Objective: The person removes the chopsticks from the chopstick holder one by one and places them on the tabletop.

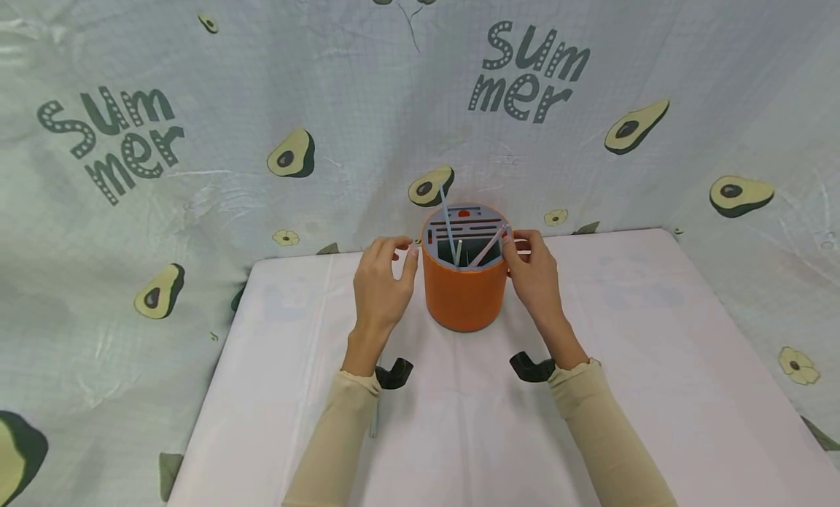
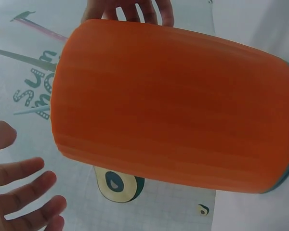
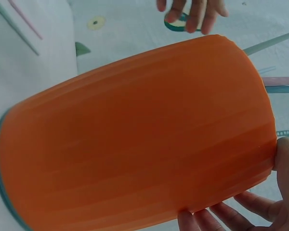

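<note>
An orange holder (image 1: 463,299) with a grey slotted top (image 1: 467,222) stands upright near the back edge of the table. In its front opening lean several thin sticks, among them a tall pale blue stick (image 1: 448,219) and a pink stick (image 1: 488,246). My right hand (image 1: 534,273) grips the holder's right side. Its thumb lies at the rim and its fingertips (image 3: 221,216) press the wall. To the left of the holder, my left hand (image 1: 383,281) is held apart from it with fingers loosely bent and nothing between them, as the left wrist view shows.
A pale green stick (image 1: 374,419) lies on the white table (image 1: 459,434) beside my left sleeve. The right wrist view shows a pink stick (image 3: 26,19) lying there as well. A cloth printed with avocados (image 1: 292,153) hangs close behind the holder.
</note>
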Demonstrator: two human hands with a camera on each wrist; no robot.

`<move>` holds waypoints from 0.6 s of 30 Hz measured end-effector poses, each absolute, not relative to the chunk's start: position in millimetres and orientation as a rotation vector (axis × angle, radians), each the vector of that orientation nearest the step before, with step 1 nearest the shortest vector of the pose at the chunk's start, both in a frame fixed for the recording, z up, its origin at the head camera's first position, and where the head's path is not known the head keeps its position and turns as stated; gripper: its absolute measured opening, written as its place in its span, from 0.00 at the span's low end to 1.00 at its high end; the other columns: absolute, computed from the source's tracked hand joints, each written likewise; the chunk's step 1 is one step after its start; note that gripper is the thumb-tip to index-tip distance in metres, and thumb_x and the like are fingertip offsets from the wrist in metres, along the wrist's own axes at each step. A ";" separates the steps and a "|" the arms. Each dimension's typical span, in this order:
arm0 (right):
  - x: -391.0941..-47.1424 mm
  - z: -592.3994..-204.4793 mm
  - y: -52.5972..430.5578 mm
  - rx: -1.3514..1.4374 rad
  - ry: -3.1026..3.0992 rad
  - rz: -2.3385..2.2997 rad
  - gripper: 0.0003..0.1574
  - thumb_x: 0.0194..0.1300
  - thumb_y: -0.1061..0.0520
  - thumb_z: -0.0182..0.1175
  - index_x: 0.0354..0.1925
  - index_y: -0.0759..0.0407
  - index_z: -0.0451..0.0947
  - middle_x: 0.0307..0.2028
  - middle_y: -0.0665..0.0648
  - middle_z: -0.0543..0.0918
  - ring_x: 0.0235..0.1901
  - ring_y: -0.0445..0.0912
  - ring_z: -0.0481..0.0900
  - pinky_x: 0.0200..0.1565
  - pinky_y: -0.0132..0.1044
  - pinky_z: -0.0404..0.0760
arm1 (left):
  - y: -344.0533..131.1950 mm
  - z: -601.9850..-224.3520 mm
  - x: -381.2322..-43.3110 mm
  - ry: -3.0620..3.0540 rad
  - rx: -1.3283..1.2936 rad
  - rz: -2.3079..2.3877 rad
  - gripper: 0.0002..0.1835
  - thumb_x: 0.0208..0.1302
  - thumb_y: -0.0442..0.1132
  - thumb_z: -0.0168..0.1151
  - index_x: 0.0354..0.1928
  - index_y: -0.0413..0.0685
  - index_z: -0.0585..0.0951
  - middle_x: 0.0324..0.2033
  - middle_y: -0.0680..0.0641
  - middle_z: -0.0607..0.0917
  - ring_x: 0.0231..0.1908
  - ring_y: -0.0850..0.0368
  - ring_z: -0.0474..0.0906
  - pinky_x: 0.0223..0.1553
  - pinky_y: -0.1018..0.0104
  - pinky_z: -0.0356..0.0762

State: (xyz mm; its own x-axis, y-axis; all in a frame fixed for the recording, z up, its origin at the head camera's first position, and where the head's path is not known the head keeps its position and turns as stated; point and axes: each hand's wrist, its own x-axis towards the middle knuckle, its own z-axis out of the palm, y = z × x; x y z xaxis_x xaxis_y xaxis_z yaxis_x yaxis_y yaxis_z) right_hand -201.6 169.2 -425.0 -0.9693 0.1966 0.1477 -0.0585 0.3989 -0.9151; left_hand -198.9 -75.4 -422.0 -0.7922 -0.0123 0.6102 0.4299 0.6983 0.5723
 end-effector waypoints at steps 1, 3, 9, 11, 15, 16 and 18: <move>-201.7 -425.3 168.8 -0.125 -2.426 1.598 0.33 0.79 0.39 0.51 0.68 0.59 0.72 0.55 0.62 0.82 0.48 0.51 0.84 0.40 0.27 0.83 | -74.4 -420.8 -200.4 -2.303 -0.339 -0.974 0.12 0.76 0.45 0.61 0.51 0.46 0.86 0.45 0.46 0.87 0.43 0.47 0.81 0.45 0.55 0.81; -202.3 -425.9 168.0 -0.131 -2.430 1.595 0.33 0.79 0.39 0.51 0.68 0.59 0.72 0.55 0.62 0.82 0.48 0.51 0.84 0.41 0.28 0.84 | -72.0 -418.4 -203.4 -2.275 -0.381 -0.961 0.12 0.76 0.44 0.61 0.51 0.45 0.86 0.46 0.46 0.87 0.44 0.48 0.81 0.46 0.55 0.81; -202.0 -426.3 168.3 -0.136 -2.431 1.594 0.32 0.79 0.39 0.50 0.68 0.59 0.71 0.57 0.63 0.82 0.48 0.52 0.84 0.41 0.26 0.83 | -61.2 -413.6 -214.3 -2.245 -0.467 -0.886 0.13 0.75 0.45 0.61 0.49 0.44 0.87 0.45 0.46 0.86 0.47 0.47 0.81 0.51 0.54 0.82; -201.8 -427.1 168.3 -0.132 -2.431 1.594 0.33 0.80 0.39 0.50 0.68 0.60 0.71 0.57 0.63 0.82 0.48 0.52 0.84 0.40 0.25 0.82 | -58.0 -412.6 -217.3 -2.252 -0.487 -0.859 0.13 0.75 0.46 0.62 0.48 0.45 0.87 0.45 0.46 0.86 0.48 0.47 0.81 0.52 0.54 0.81; -202.6 -428.7 168.3 -0.135 -2.428 1.594 0.33 0.79 0.39 0.50 0.68 0.60 0.71 0.56 0.63 0.82 0.48 0.52 0.84 0.41 0.26 0.83 | -51.2 -410.5 -223.6 -2.282 -0.519 -0.809 0.12 0.75 0.47 0.62 0.46 0.47 0.87 0.45 0.46 0.86 0.47 0.48 0.80 0.50 0.55 0.81; -203.0 -429.0 168.3 -0.134 -2.429 1.592 0.33 0.80 0.39 0.50 0.68 0.60 0.71 0.56 0.63 0.82 0.48 0.52 0.84 0.42 0.27 0.84 | -49.7 -409.9 -225.1 -2.296 -0.523 -0.797 0.12 0.75 0.47 0.63 0.46 0.48 0.87 0.45 0.47 0.86 0.46 0.48 0.80 0.49 0.55 0.81; -203.6 -428.9 168.0 -0.133 -2.428 1.590 0.33 0.79 0.39 0.50 0.67 0.59 0.71 0.56 0.62 0.82 0.48 0.52 0.84 0.42 0.29 0.84 | -46.8 -408.6 -227.6 -2.329 -0.524 -0.768 0.13 0.75 0.49 0.63 0.46 0.49 0.88 0.45 0.47 0.86 0.46 0.48 0.79 0.49 0.55 0.80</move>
State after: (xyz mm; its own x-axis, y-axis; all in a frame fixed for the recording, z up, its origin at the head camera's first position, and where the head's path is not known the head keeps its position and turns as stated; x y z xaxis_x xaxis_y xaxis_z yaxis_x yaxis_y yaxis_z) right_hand -203.6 168.0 -428.9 -0.9680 0.2038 0.1461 -0.0525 0.4052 -0.9127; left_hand -227.6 -46.8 -408.6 -0.7267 0.1688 0.6659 0.5317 0.7520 0.3896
